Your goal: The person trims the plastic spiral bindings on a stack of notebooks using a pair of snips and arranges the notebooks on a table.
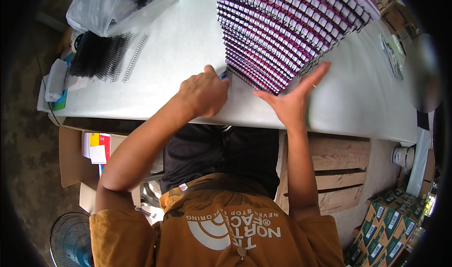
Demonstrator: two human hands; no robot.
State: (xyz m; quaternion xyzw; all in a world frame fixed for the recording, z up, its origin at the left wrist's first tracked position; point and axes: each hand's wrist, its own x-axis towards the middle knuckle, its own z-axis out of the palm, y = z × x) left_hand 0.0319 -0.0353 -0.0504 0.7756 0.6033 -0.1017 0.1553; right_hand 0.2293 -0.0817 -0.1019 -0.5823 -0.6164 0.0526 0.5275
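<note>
On the white table, a tall stack of spiral-bound notebooks [287, 31] with purple-pink edges and black coils leans away at the far right. At its near left corner, my left hand [203, 93] is closed around a small blue tool [223, 74], most of which is hidden, so its kind cannot be made out. My right hand [294, 102] is spread at the stack's near end, thumb and forefinger wide apart, steadying or touching the lowest corner. It grips nothing between its fingers.
Loose black spiral coils [101, 55] lie at the left, beside a clear plastic bag [117, 12] with more coils. Below the table are an open cardboard box [73, 154], a fan [73, 241], wooden slats [339, 156], a white tub [403, 156] and green-brown cartons [388, 227].
</note>
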